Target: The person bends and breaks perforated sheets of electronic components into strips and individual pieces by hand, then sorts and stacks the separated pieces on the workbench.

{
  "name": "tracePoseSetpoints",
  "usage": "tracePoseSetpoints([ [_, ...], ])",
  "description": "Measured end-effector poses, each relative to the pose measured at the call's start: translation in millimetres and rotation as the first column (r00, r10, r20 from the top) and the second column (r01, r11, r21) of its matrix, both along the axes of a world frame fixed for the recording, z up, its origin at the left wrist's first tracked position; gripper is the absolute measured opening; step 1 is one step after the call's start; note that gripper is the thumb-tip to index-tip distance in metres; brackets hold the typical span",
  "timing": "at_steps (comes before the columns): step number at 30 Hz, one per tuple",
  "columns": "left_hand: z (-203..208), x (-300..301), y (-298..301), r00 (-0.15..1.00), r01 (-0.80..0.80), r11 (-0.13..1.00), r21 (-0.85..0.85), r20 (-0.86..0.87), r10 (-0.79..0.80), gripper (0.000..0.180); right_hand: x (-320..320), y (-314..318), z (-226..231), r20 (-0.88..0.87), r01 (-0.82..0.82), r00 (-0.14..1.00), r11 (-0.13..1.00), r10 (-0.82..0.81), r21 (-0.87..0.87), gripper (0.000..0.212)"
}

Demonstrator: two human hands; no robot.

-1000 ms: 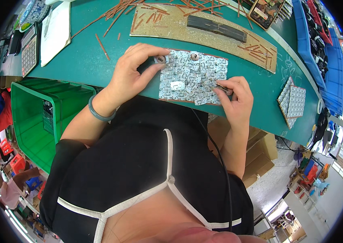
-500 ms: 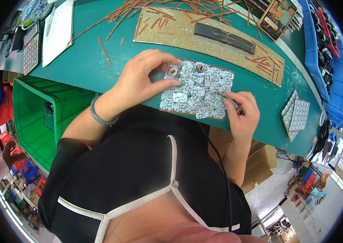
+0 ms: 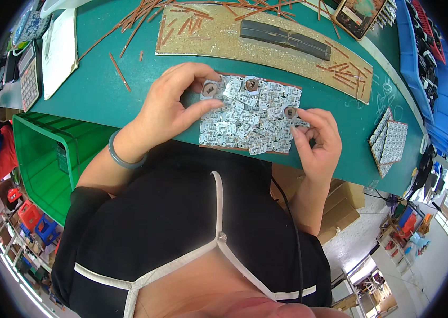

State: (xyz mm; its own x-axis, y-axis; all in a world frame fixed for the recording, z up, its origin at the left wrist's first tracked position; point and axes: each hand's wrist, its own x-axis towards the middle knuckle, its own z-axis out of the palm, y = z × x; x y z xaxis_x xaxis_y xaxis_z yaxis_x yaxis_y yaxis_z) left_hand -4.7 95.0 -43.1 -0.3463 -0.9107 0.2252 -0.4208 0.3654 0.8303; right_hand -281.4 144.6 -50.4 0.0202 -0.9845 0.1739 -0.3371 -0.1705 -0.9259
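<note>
A rectangular layer of small white circuit boards (image 3: 245,127) lies on a brown-edged sheet before me. At its upper left corner the thumb and fingers of my left hand (image 3: 173,103) close around the sides of a small board with a round brown disc (image 3: 209,90). A second brown disc (image 3: 251,84) rests at the upper middle. Beside the right edge, my right hand (image 3: 316,138) has thumb and forefinger apart. Its forefinger tip is at a third brown disc (image 3: 290,112) on the boards. The curled remaining fingers hide the right palm.
Behind lies a tan board (image 3: 208,45) with brown strips and a dark bar (image 3: 287,40). Stacked circuit panels (image 3: 392,142) sit at right, near blue bins (image 3: 438,122). A phone (image 3: 359,16) stands at the back. A green crate (image 3: 49,143) is at left, with a calculator (image 3: 29,79) above.
My right thumb and forefinger have parted, and a brown disc now shows on the boards at the forefinger. My left hand and its disc have shifted slightly left. The whole view has shifted a little.
</note>
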Motion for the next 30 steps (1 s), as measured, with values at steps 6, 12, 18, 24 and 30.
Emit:
tracePoseSetpoints([
  [6, 2.0, -0.3, -1.9, 0.999, 0.024, 0.994, -0.109, 0.042, -0.019, 0.031, 8.8, -4.9, 16.4, -0.229, -0.080, 0.971, 0.997, 0.076, -0.009, 0.041],
  [12, 11.4, -6.2, 3.8, 0.998, 0.064, 0.987, -0.145, -0.006, -0.065, 0.029, 10.2, -6.3, 7.3, -0.232, -0.046, 0.972, 0.998, 0.035, -0.041, 0.040],
  [18, 13.5, -4.5, 9.4, 0.994, 0.107, 0.986, -0.129, -0.026, -0.111, 0.039, 3.3, -4.0, -2.3, 0.085, 0.011, 0.996, 1.000, -0.012, 0.006, 0.040],
  [24, 21.5, -5.7, 20.3, 0.976, 0.054, 0.998, -0.034, -0.210, -0.060, 0.049, 2.1, 1.5, -3.0, 0.161, 0.007, 0.987, 1.000, -0.007, 0.000, 0.047],
  [30, 20.2, 0.9, 22.8, 0.931, 0.179, 0.984, -0.012, -0.321, -0.173, 0.035, 4.7, 5.9, -0.5, 0.208, 0.065, 0.977, 0.996, -0.051, -0.060, 0.052],
])
